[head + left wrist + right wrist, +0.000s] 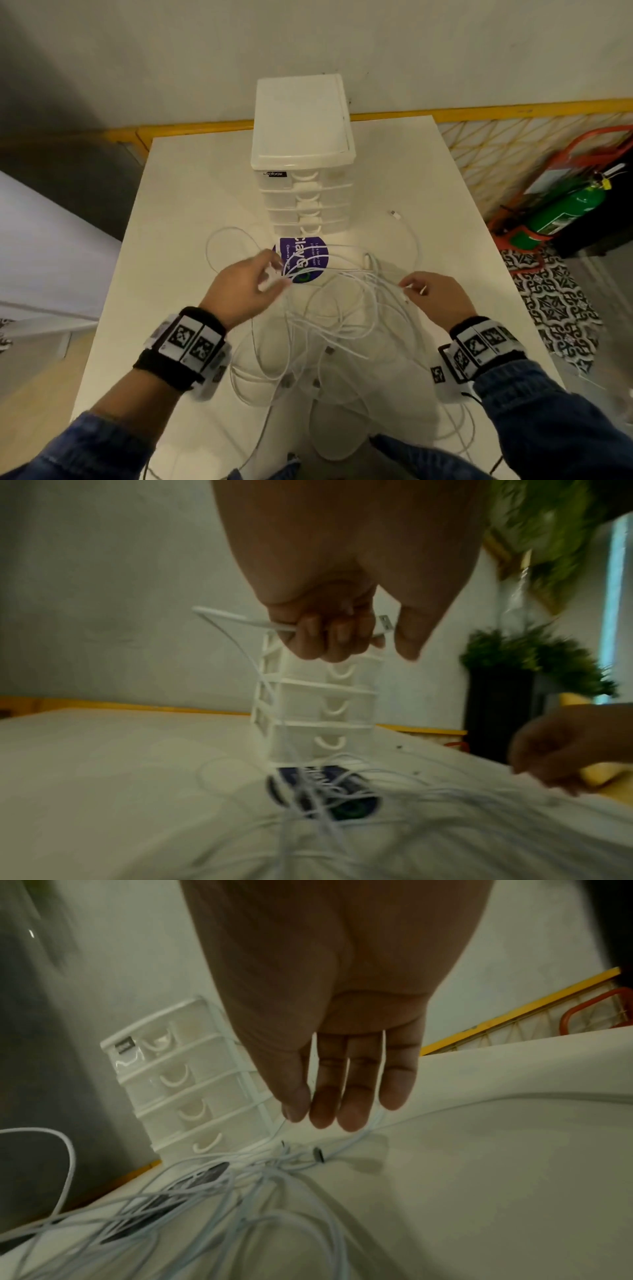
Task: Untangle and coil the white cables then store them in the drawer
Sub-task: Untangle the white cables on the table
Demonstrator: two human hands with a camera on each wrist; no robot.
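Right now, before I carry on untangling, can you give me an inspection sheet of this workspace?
Surface: white table, purple round sticker near the drawer unit.
Job's things: white cables tangled, uncoiled; drawer unit, all drawers closed.
Clutter: nothing seen.
Hands: left hand grips a cable end, fingers curled round it; right hand has straight fingers at the tangle.
Cables: one connector lies loose, right of the unit.
Surroundings: green extinguisher, yellow rail.

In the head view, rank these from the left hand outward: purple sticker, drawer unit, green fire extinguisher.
From the left hand:
1. Purple sticker, on the table just right of the fingers, under cable loops.
2. Drawer unit, standing behind the sticker at the table's far end.
3. Green fire extinguisher, on the floor, far right.
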